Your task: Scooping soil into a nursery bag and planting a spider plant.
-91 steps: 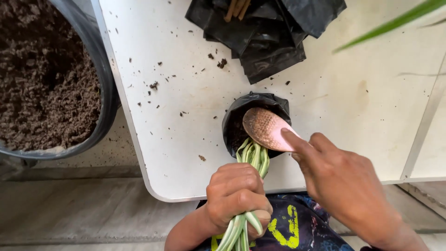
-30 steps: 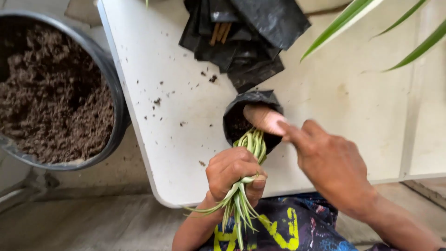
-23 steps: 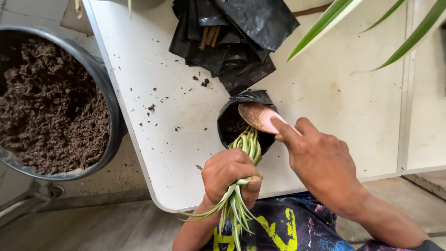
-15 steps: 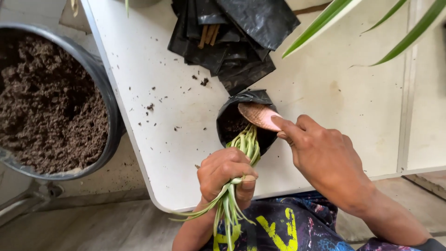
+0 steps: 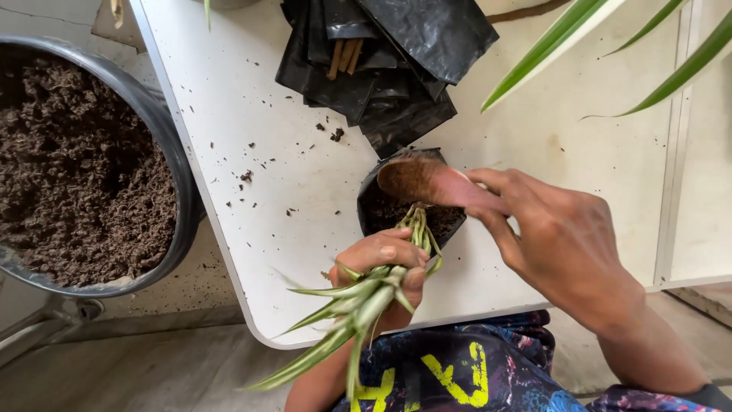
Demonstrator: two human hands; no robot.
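Note:
My left hand (image 5: 385,263) grips a small green plant (image 5: 358,305) with striped leaves, its base set in a black grow bag (image 5: 374,200) partly filled with soil on the white table (image 5: 252,99). My right hand (image 5: 553,244) holds a pink scoop (image 5: 427,181) dusted with soil, its bowl over the far rim of the bag. The plant's leaves trail down toward me past the table edge.
A large grey tub of dark soil (image 5: 69,168) stands to the left of the table. A stack of empty black grow bags (image 5: 381,61) lies at the table's far side. Long green leaves (image 5: 610,46) hang in at the upper right. Soil crumbs dot the tabletop.
The scoop has tipped and shifted to the bag's far rim. My left hand has kept its grip on the plant; the leaves now splay more to the left.

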